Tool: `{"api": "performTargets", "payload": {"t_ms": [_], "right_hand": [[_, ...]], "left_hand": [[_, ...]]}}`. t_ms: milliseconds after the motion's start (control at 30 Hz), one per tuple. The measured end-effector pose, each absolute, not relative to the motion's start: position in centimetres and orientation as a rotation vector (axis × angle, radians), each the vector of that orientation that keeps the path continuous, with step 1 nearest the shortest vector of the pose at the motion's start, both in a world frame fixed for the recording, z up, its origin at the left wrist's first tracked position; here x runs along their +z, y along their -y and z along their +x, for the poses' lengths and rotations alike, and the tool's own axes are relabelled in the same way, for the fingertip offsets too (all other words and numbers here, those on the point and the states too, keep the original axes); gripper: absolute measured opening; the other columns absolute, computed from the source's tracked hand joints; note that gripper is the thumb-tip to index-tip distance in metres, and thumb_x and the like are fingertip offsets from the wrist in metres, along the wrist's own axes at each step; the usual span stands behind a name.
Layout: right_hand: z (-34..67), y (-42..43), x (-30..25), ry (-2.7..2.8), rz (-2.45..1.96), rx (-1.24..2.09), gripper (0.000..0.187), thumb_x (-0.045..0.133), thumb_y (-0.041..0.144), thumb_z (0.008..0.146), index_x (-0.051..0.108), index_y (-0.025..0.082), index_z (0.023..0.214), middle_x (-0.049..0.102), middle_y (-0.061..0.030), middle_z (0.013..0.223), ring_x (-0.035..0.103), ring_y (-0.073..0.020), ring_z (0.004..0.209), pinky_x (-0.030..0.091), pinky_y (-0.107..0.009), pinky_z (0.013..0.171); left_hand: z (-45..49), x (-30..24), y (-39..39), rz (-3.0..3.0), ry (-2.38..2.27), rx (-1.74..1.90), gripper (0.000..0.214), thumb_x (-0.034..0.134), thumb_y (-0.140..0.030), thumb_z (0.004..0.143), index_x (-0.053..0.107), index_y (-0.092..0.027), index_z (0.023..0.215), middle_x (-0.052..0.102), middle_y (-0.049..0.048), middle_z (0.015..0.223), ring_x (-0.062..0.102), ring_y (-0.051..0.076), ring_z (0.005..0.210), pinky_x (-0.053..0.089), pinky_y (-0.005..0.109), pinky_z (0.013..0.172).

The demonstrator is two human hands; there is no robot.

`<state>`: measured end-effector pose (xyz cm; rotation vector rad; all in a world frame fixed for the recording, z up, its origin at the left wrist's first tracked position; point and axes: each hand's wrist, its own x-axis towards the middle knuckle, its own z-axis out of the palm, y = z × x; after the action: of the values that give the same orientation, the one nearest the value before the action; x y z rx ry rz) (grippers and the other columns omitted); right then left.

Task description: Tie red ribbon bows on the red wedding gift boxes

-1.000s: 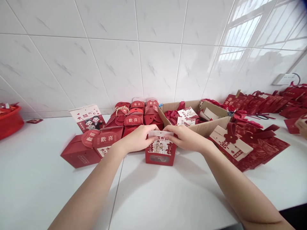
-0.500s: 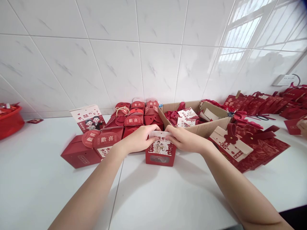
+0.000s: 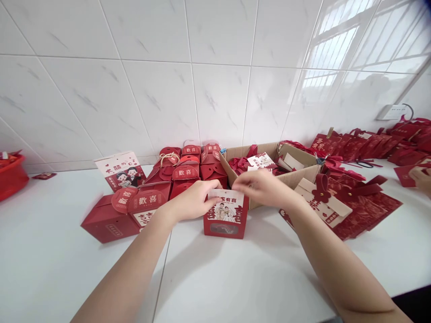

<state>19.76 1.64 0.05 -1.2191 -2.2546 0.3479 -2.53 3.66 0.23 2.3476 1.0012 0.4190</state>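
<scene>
A small red gift box (image 3: 225, 220) with a white label showing a cartoon couple stands upright on the white counter (image 3: 235, 278) in front of me. My left hand (image 3: 195, 199) grips its top left edge, fingers curled round the label's corner. My right hand (image 3: 266, 188) hovers just above and right of the box top, off it, in front of an open cardboard box (image 3: 303, 172). Motion smears its fingers, so I cannot make out whether they are open or closed.
Several finished red boxes (image 3: 183, 172) sit behind, with one on its side (image 3: 111, 220). A couple-print carton (image 3: 119, 170) leans at the tiled wall. Flat red box blanks (image 3: 353, 202) cover the right. A red basin (image 3: 11, 177) is far left. Another person's hand (image 3: 422, 179) shows at the right edge.
My right hand has let go of the box's top flap and lifted up and right toward the cardboard box. The left hand stays on the box.
</scene>
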Motion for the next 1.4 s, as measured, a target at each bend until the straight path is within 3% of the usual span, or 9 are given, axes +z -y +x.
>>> {"api": "performTargets", "payload": {"t_ms": [167, 300, 433, 533, 600, 700, 967, 1167, 1400], "right_hand": [[25.1, -5.6, -0.3, 1.678, -1.608, -0.019, 0.033, 0.046, 0.041, 0.087, 0.068, 0.016, 0.083, 0.069, -0.0079, 0.081, 0.061, -0.0212, 0.075, 0.045, -0.033, 0.072], [27.9, -7.7, -1.2, 1.757, -1.71, 0.066, 0.027, 0.051, 0.033, 0.082, 0.069, 0.016, 0.095, 0.07, -0.0089, 0.09, 0.063, -0.0223, 0.08, 0.047, -0.035, 0.076], [28.8, -8.0, -1.8, 2.002, -1.813, 0.303, 0.023, 0.066, 0.028, 0.07, 0.074, 0.024, 0.09, 0.072, -0.0053, 0.087, 0.065, -0.0228, 0.075, 0.05, -0.033, 0.067], [29.3, -8.0, -2.1, 2.104, -1.866, 0.405, 0.041, 0.072, 0.027, 0.063, 0.071, 0.028, 0.104, 0.069, -0.0053, 0.106, 0.064, -0.0274, 0.089, 0.05, -0.037, 0.075], [29.4, -7.8, -2.1, 2.169, -1.846, 0.427, 0.054, 0.068, 0.024, 0.066, 0.063, 0.031, 0.12, 0.061, -0.0046, 0.123, 0.06, -0.0283, 0.102, 0.049, -0.04, 0.085], [29.2, -7.4, -1.6, 2.306, -1.727, 0.413, 0.056, 0.057, 0.016, 0.075, 0.055, 0.03, 0.128, 0.051, -0.003, 0.136, 0.052, -0.0256, 0.117, 0.043, -0.038, 0.096], [27.2, -11.2, -1.0, 2.411, -1.804, 0.367, 0.046, 0.052, 0.009, 0.074, 0.065, 0.025, 0.115, 0.063, -0.0072, 0.117, 0.061, -0.0234, 0.096, 0.048, -0.034, 0.081], [26.1, -14.8, -1.8, 2.544, -1.74, 0.541, 0.029, 0.065, 0.034, 0.074, 0.072, 0.028, 0.101, 0.068, -0.0045, 0.106, 0.062, -0.0243, 0.094, 0.048, -0.032, 0.077], [26.4, -16.6, -2.6, 2.578, -1.663, 0.743, 0.027, 0.066, 0.029, 0.071, 0.075, 0.028, 0.096, 0.07, -0.0012, 0.105, 0.063, -0.0235, 0.098, 0.046, -0.03, 0.083]], "left_hand": [[-2.4, 0.5, -3.3, 2.32, -1.05, 0.388, 0.019, 0.046, -0.039, 0.086, 0.054, -0.022, 0.09, 0.064, 0.0027, 0.085, 0.059, 0.019, 0.07, 0.043, 0.028, 0.06], [-2.5, 0.5, -3.4, 2.321, -1.055, 0.377, 0.016, 0.046, -0.037, 0.086, 0.053, -0.023, 0.089, 0.063, 0.0009, 0.081, 0.057, 0.017, 0.067, 0.041, 0.027, 0.059], [-2.5, 0.4, -3.5, 2.319, -1.05, 0.372, 0.015, 0.046, -0.036, 0.087, 0.052, -0.023, 0.088, 0.063, 0.001, 0.083, 0.057, 0.017, 0.068, 0.041, 0.026, 0.059], [-2.4, 0.6, -3.5, 2.314, -1.05, 0.353, 0.014, 0.046, -0.036, 0.087, 0.052, -0.023, 0.089, 0.063, 0.0004, 0.082, 0.056, 0.017, 0.067, 0.04, 0.026, 0.058], [-2.4, 0.7, -3.4, 2.317, -1.052, 0.357, 0.014, 0.046, -0.036, 0.088, 0.052, -0.024, 0.089, 0.062, -0.0001, 0.082, 0.055, 0.016, 0.067, 0.04, 0.026, 0.059], [-2.4, 0.8, -3.3, 2.316, -1.054, 0.375, 0.014, 0.047, -0.036, 0.087, 0.053, -0.023, 0.088, 0.062, -0.0005, 0.083, 0.054, 0.016, 0.068, 0.04, 0.026, 0.06], [-2.5, 0.5, -3.5, 2.291, -1.065, 0.372, 0.017, 0.046, -0.038, 0.087, 0.054, -0.023, 0.092, 0.062, 0.0015, 0.086, 0.057, 0.018, 0.071, 0.042, 0.027, 0.062], [-2.5, 0.6, -3.6, 2.283, -1.081, 0.366, 0.016, 0.047, -0.037, 0.087, 0.054, -0.024, 0.091, 0.063, 0.0006, 0.086, 0.057, 0.017, 0.072, 0.041, 0.026, 0.061], [-2.5, 0.6, -3.5, 2.297, -1.051, 0.375, 0.012, 0.048, -0.033, 0.087, 0.054, -0.023, 0.09, 0.063, 0.0, 0.087, 0.058, 0.017, 0.078, 0.042, 0.026, 0.065]]}}
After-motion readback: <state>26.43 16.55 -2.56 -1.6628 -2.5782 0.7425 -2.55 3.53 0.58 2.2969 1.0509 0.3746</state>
